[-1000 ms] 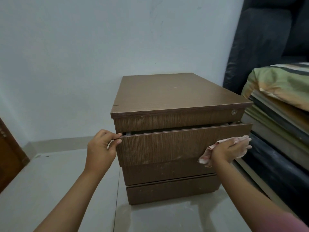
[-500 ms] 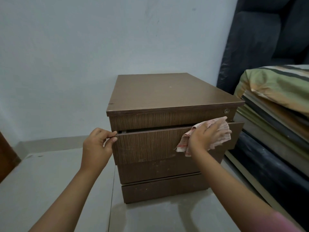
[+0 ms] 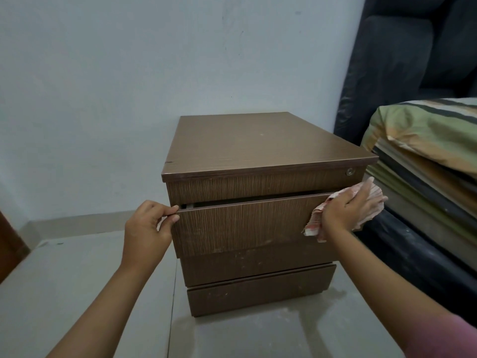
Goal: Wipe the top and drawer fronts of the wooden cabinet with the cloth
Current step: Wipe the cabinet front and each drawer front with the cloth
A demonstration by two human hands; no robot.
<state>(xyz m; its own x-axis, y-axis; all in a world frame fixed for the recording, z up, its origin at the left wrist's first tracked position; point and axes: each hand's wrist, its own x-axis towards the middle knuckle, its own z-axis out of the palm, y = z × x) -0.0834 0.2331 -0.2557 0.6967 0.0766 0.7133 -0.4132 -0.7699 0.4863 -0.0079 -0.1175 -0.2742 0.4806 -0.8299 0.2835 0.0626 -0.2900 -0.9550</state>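
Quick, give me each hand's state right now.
Left hand: pinching the left edge of the pulled-out drawer.
Right hand: fingers straight, pressing the cloth on that drawer's front.

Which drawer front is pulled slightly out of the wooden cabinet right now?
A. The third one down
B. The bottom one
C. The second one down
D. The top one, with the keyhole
C: the second drawer front stands proud of the others, a dark gap above it, with the left hand holding its left edge and the right hand pressing the cloth at its right end.
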